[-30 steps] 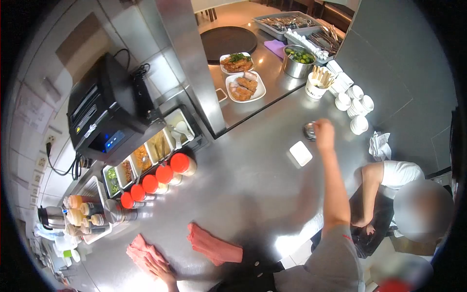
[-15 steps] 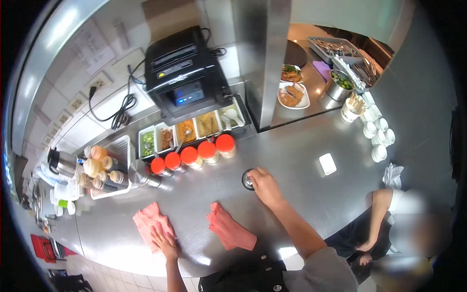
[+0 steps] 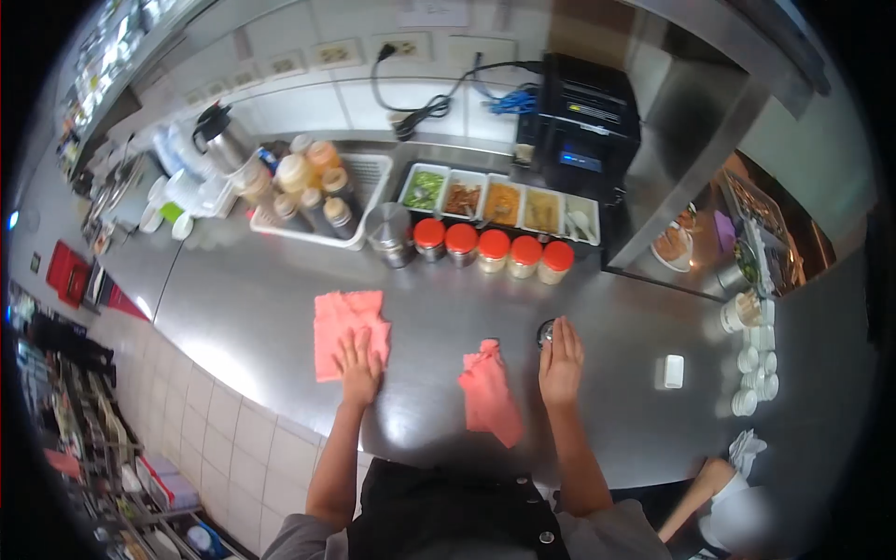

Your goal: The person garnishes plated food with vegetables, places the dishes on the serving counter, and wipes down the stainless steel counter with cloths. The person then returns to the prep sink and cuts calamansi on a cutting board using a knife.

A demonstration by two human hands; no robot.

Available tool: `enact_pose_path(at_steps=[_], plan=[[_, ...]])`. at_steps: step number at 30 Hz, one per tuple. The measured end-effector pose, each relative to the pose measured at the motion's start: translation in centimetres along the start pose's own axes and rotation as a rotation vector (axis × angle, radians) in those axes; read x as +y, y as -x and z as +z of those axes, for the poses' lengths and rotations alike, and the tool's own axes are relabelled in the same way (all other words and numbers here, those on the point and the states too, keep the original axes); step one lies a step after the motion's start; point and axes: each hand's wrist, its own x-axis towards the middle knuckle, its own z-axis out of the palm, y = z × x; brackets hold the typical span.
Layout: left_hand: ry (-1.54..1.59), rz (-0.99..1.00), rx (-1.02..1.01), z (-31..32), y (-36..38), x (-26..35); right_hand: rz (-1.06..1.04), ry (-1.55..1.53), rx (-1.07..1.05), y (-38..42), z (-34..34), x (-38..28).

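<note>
the left hand (image 3: pixel 360 375) lies flat, fingers spread, on a salmon-pink cloth (image 3: pixel 347 306), seemingly steadying it on the stainless-steel counter (image 3: pixel 252 299). the right hand (image 3: pixel 562 373) is straight-fingered, not gripping, at a small round black-and-silver object (image 3: pixel 545 329), perhaps a bell, partly hidden; lifting it would call for curled fingers. a crumpled pink cloth (image 3: pixel 491 401) lies between the hands; red-lidded jars (image 3: pixel 493 245) limit room behind.

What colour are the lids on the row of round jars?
The lids on the round jars are bright red, shown best in the head view.
</note>
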Motion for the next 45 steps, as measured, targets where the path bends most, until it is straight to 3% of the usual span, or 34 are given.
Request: enact_pose_path(at_steps=[1,3,7,10,12,14,16,18,20,22,24,25,28,29,30,32,34,36,40,42,45], plan=[[0.000,-0.024,0.011,-0.2,0.1,-0.1,-0.021,-0.011,-0.010,0.5,-0.2,-1.2],[-0.007,0.016,-0.018,-0.6,0.2,-0.3,-0.128,-0.265,-0.264,3.2,-0.1,-3.8],[-0.063,0.058,-0.020,-2.2,0.9,-2.4,-0.306,-0.138,-0.344,8.3,3.1,-10.2],[-0.075,0.159,-0.044,-4.2,1.3,-4.0,-0.184,-0.126,-0.261,9.1,6.5,-16.1],[0.148,0.232,-0.042,-6.7,1.9,-5.0,-0.174,-0.058,-0.325,8.6,9.3,-20.4],[0.248,0.228,0.053,-9.4,2.9,-7.4,-0.153,-0.012,-0.261,6.9,13.2,-23.2],[0.452,0.071,0.062,-11.5,4.6,-11.5,-0.115,0.031,-0.201,5.2,15.2,-25.6],[0.508,0.046,0.093,-14.2,7.1,-16.7,-0.041,0.070,-0.044,3.3,15.9,-27.5],[0.467,0.026,0.162,-17.0,10.1,-23.2,-0.126,0.043,-0.046,2.8,15.7,-29.7],[0.297,0.034,0.245,-19.6,13.2,-30.3,-0.220,0.016,-0.069,2.3,17.2,-32.8],[0.210,-0.001,0.258,-21.7,18.2,-37.0,-0.187,0.155,-0.370,4.7,19.5,-36.0],[0.236,-0.108,0.258,-22.8,20.2,-40.1,-0.230,0.283,-0.234,5.9,20.5,-37.7],[0.271,-0.372,0.327,-25.3,24.8,-46.3,-0.101,0.364,-0.234,6.0,24.4,-40.5],[0.301,-0.516,0.366,-25.7,26.6,-48.0,-0.131,0.287,-0.260,6.4,24.7,-42.5],[0.299,-0.531,0.377,-25.6,28.1,-49.6,-0.147,0.280,-0.264,7.1,25.4,-44.5],[0.353,-0.663,0.498,-24.8,29.9,-52.0,-0.447,0.088,-0.310,8.1,26.8,-48.4],[0.381,-0.726,0.516,-24.0,30.3,-52.9,-0.528,0.049,-0.378,9.0,28.5,-53.2],[0.450,-0.757,0.533,-21.9,30.4,-54.0,-0.960,0.030,-0.510,8.9,29.6,-57.9],[0.477,-0.651,0.112,-20.4,27.8,-56.7,-1.075,-0.084,-0.644,4.1,31.1,-68.7],[0.473,-0.527,-0.090,-20.9,26.1,-59.6,-0.832,-0.080,-0.577,2.3,35.1,-72.4],[0.575,-0.674,-0.033,-20.5,24.7,-65.3,-0.686,-0.057,-0.450,-0.1,40.3,-78.3]])
